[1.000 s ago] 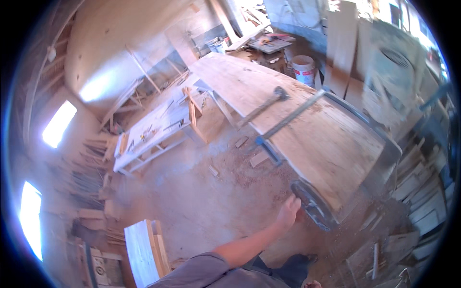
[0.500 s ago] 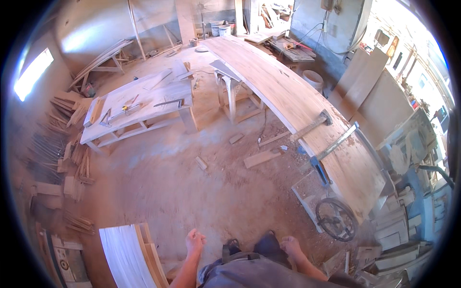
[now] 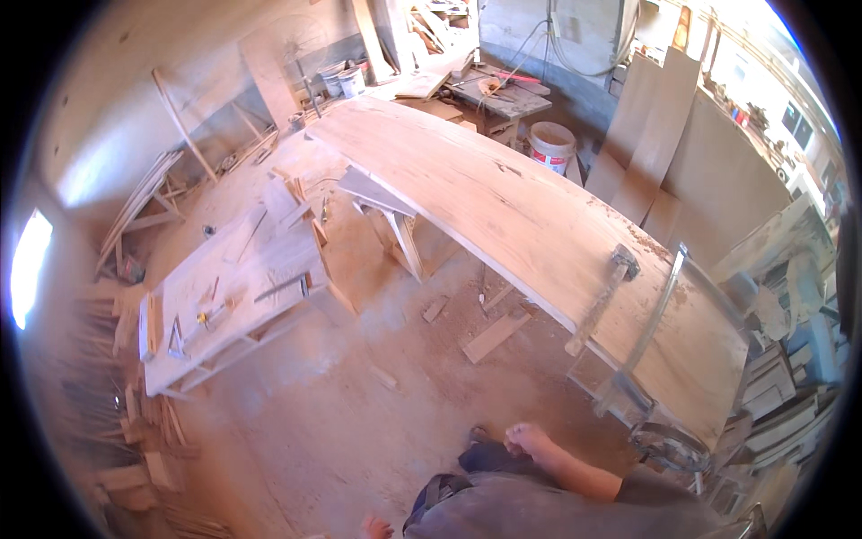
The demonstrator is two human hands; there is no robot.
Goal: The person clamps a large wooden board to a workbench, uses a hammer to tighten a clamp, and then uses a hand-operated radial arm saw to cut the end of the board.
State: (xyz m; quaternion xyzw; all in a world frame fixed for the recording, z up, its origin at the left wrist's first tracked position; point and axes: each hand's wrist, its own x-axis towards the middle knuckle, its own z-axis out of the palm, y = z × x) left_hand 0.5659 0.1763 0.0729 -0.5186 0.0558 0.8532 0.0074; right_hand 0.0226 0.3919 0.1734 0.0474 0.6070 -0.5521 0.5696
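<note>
My right hand (image 3: 530,441) hangs in front of my body above the dirt floor, fingers curled in, with nothing showing in it. At the lower edge, only part of my left hand (image 3: 377,527) shows, its fingers smeared and cut off. To the right stretches a long wooden slab (image 3: 503,211) on supports. A mallet (image 3: 600,304) with a wooden handle lies across it, head toward the far edge. Beside the mallet, a bar clamp (image 3: 657,310) spans the slab. Below the clamp is a dark handwheel (image 3: 672,447). Neither hand touches these things.
On the left stands a low worktable (image 3: 247,287) bearing a try square (image 3: 176,337) and other tools. Offcuts (image 3: 496,336) lie on the floor. A white bucket (image 3: 551,146) sits behind the slab. Boards (image 3: 646,135) lean at right; stacked scrap wood (image 3: 166,422) lines the left side.
My view has swung right and tilted, and the slab looks nearer. My left hand has dropped to the lower edge; my right hand sits slightly higher. The white-topped wooden piece at lower left has left view.
</note>
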